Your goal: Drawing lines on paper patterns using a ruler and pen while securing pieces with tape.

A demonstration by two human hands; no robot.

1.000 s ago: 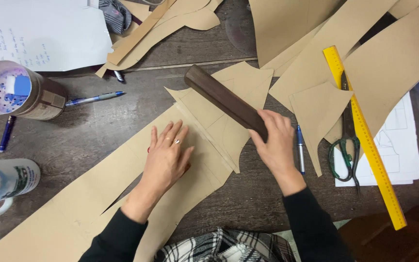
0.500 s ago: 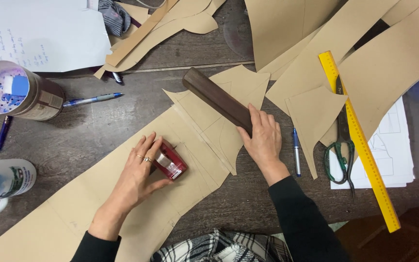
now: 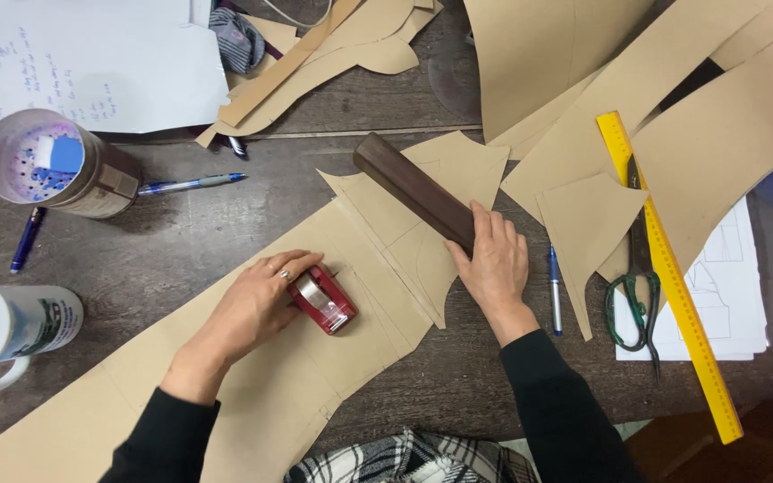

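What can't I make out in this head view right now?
- Tape dispenser: its near side is covered by the left hand; no tape end shows.
- Dark block: its lower end is under the right hand.
- Scissors: the blades run under the yellow ruler and a paper piece.
- Mug: cut off by the left edge.
- Writing on the white sheet: too small to read.

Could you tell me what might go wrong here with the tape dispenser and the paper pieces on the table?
The left hand holds the red tape dispenser on the long brown paper piece; only the right hand on the dark wooden block pins the overlapping piece, so the join might shift. The dispenser's cutting edge could nick the paper. The white mug stands near the paper's end.
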